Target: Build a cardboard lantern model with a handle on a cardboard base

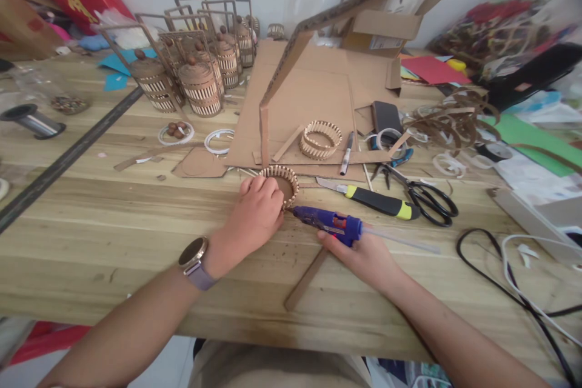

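Note:
My left hand (258, 206) is closed on the near left side of a small round basket (291, 179) ringed with short upright sticks, resting on the table. Its base looks like brown cardboard, partly hidden by my fingers. In my right hand (364, 248) is a blue glue gun (330, 222), its nozzle at the near edge of the basket. A clear glue stick (404, 239) pokes out of its back end. Under the gun a brown cardboard strip (307, 279) lies on the wood. Just beyond, a second ring of sticks (321, 139) sits on a cardboard sheet (309, 97).
A utility knife (382, 201), black scissors (431, 200) and a marker (347, 154) lie to the right. Several lidded stick baskets (200, 88) with tall handles stand at the back left. Cables (509, 291) cross the right side; curled strips (454, 121) are piled behind.

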### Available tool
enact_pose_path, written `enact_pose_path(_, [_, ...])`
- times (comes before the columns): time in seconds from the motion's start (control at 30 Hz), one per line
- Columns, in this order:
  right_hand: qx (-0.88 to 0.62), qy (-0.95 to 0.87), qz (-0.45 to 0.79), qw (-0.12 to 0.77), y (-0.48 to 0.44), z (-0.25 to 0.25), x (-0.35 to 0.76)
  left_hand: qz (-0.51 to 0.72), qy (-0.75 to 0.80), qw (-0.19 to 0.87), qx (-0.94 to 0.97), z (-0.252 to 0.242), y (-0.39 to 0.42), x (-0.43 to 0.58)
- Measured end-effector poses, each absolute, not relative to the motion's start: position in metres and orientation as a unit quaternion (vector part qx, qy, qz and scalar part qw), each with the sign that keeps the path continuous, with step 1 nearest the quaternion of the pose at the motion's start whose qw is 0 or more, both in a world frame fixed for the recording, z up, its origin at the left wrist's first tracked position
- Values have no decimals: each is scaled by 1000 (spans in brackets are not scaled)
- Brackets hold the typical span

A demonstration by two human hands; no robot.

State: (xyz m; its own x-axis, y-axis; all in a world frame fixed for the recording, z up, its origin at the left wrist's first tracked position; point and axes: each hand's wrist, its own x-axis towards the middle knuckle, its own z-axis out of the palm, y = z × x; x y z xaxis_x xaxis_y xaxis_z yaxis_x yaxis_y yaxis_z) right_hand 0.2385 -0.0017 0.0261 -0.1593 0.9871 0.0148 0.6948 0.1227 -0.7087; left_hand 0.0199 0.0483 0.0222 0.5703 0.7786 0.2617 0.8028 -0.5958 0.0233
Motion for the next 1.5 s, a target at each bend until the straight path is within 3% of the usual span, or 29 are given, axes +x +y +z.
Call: enact_pose_path(1.5, [-612, -686, 284, 272, -5, 31, 239, -116, -448, 54, -885, 22, 48, 19])
